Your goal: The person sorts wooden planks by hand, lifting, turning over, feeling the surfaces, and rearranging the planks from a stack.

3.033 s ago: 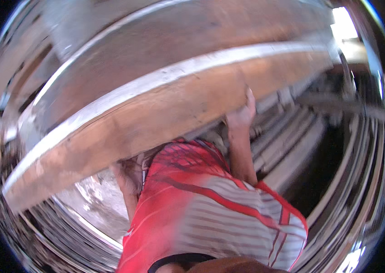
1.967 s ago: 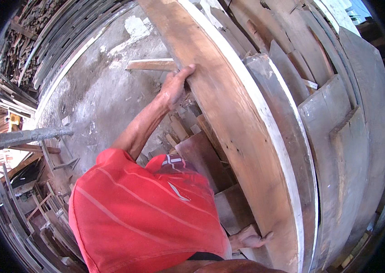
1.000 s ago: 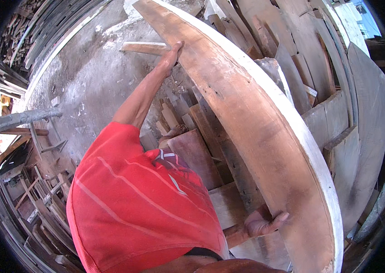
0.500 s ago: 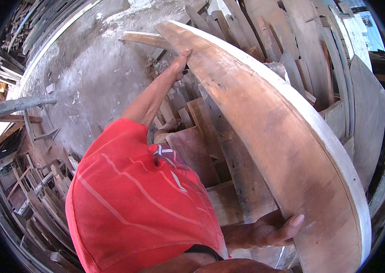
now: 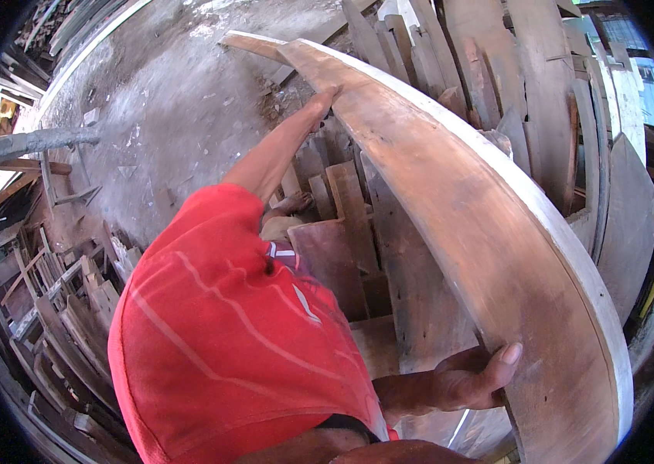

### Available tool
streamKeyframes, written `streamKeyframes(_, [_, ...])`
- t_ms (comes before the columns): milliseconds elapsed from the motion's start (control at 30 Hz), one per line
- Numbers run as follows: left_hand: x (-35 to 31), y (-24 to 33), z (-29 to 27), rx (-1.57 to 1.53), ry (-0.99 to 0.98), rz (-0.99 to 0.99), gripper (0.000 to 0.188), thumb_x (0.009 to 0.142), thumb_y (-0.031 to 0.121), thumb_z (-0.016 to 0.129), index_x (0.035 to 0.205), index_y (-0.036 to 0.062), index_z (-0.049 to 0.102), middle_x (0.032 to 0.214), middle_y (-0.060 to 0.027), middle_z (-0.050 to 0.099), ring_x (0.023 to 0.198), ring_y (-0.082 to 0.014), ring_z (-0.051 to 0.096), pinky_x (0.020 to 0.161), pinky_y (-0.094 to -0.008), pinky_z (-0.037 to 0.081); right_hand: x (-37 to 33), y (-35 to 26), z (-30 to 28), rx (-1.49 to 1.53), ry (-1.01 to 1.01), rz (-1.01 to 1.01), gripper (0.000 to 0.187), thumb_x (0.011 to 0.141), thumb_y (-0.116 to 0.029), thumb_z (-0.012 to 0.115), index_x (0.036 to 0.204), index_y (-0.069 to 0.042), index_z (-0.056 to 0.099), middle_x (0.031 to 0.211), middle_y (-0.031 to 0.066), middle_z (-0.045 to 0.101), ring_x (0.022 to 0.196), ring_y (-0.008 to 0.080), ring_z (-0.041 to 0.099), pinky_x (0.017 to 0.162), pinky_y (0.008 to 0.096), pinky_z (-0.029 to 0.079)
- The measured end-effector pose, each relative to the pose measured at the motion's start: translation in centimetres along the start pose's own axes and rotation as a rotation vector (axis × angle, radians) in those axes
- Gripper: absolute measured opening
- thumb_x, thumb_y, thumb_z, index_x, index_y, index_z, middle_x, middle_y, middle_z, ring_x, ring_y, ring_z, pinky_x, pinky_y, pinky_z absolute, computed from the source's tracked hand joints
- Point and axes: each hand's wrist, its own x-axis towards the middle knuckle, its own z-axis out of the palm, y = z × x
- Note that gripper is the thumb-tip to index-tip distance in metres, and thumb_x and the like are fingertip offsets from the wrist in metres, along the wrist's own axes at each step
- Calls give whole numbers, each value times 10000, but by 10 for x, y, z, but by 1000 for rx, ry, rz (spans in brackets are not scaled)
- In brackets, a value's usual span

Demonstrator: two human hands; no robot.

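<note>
Soft daylight, glare at the left and upper-right edges, fisheye bend in the long board [image 5: 489, 240], black corners.

Shirt [image 5: 219, 325]: red; left sleeve [image 5: 215, 213] short. Thin, pale, angled lines [image 5: 182, 346] cross it. Front: white slash-shaped mark [image 5: 306, 304]; dark purplish panel [image 5: 298, 269] with white bars [image 5: 284, 253]. Collar [image 5: 349, 424]: black. Left hand [image 5: 322, 107] and right hand [image 5: 475, 379]: bare.

Shows a grey, dusty floor [image 5: 188, 116], rough and blotched with white towards the top, across the upper left of the frame. Carries a small pale block [image 5: 92, 117] near the left, stacked long boards [image 5: 83, 32] at the upper left, scrap timber [image 5: 60, 340] at the lower left, wooden offcuts [image 5: 349, 205] around the centre.
</note>
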Motion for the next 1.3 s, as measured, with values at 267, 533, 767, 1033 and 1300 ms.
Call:
streamKeyframes(267, [-38,25,-21,600,325,508,856,880,604,613,1359,-99,521,1378,-335,533,1297,-422,533,1079,-457,430,0,-3,17,-76,-49,-32,538,933,-220,676,1390,12,511,1325,186,602,1217,317,586,1061,445,434])
streamKeyframes(533, [-276,112,13,418,-216,1128,816,857,612,630,1399,10,534,1382,-242,561,1317,-405,505,1122,-485,379,-18,-14,33,-216,-141,-92,518,930,-208,687,1368,23,533,1298,198,623,1194,326,606,1045,441,447])
streamKeyframes(767, [-351,116,76,713,-608,1666,905,613,197,883,1445,128,533,1520,-139,465,1402,-370,429,1157,-512,354,-18,-16,89,-425,-365,-369,501,928,-197,696,1349,32,552,1273,208,642,1173,334,624,1031,438,459])
streamKeyframes(1033, [-274,82,64,789,-545,1553,939,646,-169,608,1526,74,393,1571,-175,392,1470,-321,360,1239,-467,253,-25,-6,77,-17,-110,161,475,906,-189,724,1307,29,591,1238,161,663,1116,270,650,1005,430,481])
streamKeyframes(1300, [-244,68,44,880,-588,1383,896,789,-23,650,1581,79,244,1633,-180,259,1519,-335,238,1263,-516,152,4,13,34,64,113,16,473,915,-186,706,1319,25,580,1218,176,668,1096,284,658,1002,426,500])
